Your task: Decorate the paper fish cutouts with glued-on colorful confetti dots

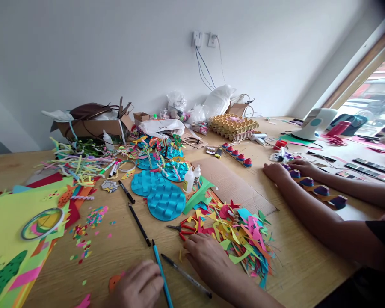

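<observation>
My left hand (137, 285) is at the bottom edge with its fingers curled together; what they hold, if anything, is hidden. An orange paper piece (114, 282) lies partly under it, and a blue pencil (162, 273) runs along its right side. Low over the table, my right hand (208, 256) has loosely bent fingers, close to the handles of small red-handled scissors (182, 229). I see no object in it. Between my hands lies a clear-barrelled pen (186, 275). Colourful paper scraps (240, 237) are heaped beyond my right wrist.
Blue woven paper discs (166, 202), glue bottles (188, 180) and cardboard (234, 179) stand ahead. Yellow paper sheets (32, 201) lie left. Egg trays (234, 124) are stacked by the wall. At right, another person's arms (308, 205) reach to a painted egg-carton strip (321, 190).
</observation>
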Motion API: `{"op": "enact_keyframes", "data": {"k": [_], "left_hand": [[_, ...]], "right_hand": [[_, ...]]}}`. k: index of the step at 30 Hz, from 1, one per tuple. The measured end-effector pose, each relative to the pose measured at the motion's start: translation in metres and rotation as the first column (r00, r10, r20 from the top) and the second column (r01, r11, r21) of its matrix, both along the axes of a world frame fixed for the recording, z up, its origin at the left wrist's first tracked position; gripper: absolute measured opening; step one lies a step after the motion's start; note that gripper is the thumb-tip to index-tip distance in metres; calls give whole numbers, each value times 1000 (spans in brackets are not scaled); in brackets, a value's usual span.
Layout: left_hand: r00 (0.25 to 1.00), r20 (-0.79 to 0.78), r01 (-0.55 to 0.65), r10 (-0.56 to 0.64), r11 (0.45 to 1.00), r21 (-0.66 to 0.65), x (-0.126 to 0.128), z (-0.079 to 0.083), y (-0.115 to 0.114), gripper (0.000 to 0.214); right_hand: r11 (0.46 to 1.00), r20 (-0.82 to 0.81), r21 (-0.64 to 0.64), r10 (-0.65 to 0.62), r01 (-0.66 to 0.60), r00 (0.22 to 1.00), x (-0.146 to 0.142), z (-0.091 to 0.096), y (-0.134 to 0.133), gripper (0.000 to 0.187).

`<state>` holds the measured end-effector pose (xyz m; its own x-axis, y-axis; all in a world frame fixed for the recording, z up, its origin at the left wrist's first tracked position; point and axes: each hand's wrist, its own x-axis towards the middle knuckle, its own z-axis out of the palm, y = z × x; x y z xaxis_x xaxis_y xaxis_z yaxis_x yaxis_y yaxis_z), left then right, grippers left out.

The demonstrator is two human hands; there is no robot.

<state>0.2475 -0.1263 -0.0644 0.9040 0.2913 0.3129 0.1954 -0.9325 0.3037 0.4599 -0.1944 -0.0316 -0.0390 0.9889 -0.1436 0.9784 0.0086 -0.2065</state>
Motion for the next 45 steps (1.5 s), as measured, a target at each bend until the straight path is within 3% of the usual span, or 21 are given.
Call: {"op": "enact_keyframes", "data": {"k": [4,9,15,20,26,30,33,42,45], "left_hand": [[971,-8,-240,240,968,-78,-22,17,22,39],[894,-30,-448,447,894,-7,-54,9,33,23],[882,-66,-470,467,881,-43,-69,-5,21,23],[833,-57,-553,550,832,-46,-81,-2,25,27],[845,-115,-535,523,834,-135,-70,4,14,25],[883,-200,-462,424,858,-225,-48,3,-4,29],[888,-222,-451,403,860,-240,-39,1,-9,31],[887,-138,-462,441,849,-256,-44,-1,-4,23],[890,-121,-456,439,854,-250,-43,-3,-3,23]], "right_hand": [[989,29,-145,-11,15,1000,-14,-5,-10,14],[974,57,-222,-22,34,998,-17,-11,-21,15],[961,141,-239,-104,136,985,-3,-15,-27,19],[963,162,-128,-214,236,963,6,-11,-32,18],[996,-130,-69,-64,56,989,-34,-9,-22,11],[996,-54,-91,-28,23,998,-65,-22,-12,13],[996,5,-66,-51,51,999,-72,-29,-10,14],[944,166,-224,-209,243,964,-16,-15,-35,15],[946,178,-184,-236,268,955,-2,-17,-42,12]]}}
